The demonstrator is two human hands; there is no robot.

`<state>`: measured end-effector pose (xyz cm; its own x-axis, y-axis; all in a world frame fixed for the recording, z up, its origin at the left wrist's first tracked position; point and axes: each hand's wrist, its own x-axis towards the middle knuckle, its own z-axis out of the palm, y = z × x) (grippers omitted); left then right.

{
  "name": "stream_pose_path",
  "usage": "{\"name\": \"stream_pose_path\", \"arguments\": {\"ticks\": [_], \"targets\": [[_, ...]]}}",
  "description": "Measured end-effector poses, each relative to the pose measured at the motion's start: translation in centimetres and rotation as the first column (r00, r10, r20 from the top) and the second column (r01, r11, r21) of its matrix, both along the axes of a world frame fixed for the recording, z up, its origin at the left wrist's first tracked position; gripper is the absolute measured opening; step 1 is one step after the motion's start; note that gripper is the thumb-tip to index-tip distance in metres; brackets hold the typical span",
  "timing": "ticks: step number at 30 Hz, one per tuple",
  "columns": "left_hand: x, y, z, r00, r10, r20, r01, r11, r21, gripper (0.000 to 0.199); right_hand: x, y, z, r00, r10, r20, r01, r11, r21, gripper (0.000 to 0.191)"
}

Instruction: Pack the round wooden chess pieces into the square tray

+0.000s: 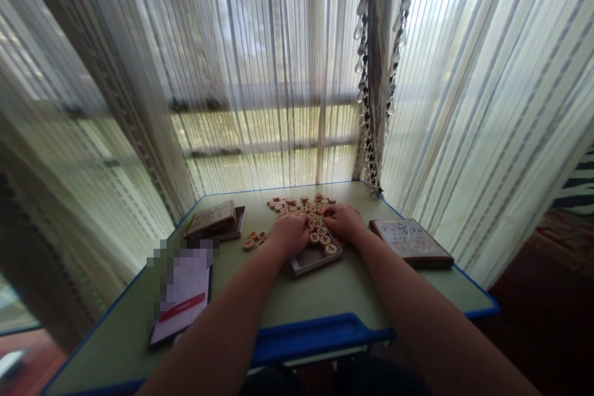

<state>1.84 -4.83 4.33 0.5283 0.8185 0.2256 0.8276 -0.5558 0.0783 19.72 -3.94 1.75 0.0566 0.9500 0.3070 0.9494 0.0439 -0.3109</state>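
Note:
Round wooden pieces with characters (304, 207) lie heaped at the middle of the green table. A shallow open box (304, 263) stands in front of the heap, with several pieces (325, 239) in its right part. My left hand (291, 234) is over the box's left side, its fingers curled at the pieces; what they hold, if anything, is hidden. My right hand (344, 221) is just right of the pieces, fingers bent together at the heap's edge, and I cannot make out whether a piece is between them. A few loose pieces (249, 244) lie left of my left hand.
On the left is a box with its lid askew (214, 220), and nearer me a tablet (185, 291). A flat patterned box (411, 239) lies on the right. The green table (325, 303) has a blue edge and a blue front tray (315, 335). Striped curtains (278, 74) hang behind.

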Motion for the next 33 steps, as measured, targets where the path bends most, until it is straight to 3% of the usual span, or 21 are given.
{"name": "stream_pose_path", "arguments": {"ticks": [33], "targets": [[-0.19, 0.68, -0.55, 0.999, -0.019, 0.026, 0.017, 0.998, 0.052, 0.023, 0.05, 0.11, -0.09, 1.000, -0.008, 0.006, 0.008, 1.000, 0.008, 0.026]]}}
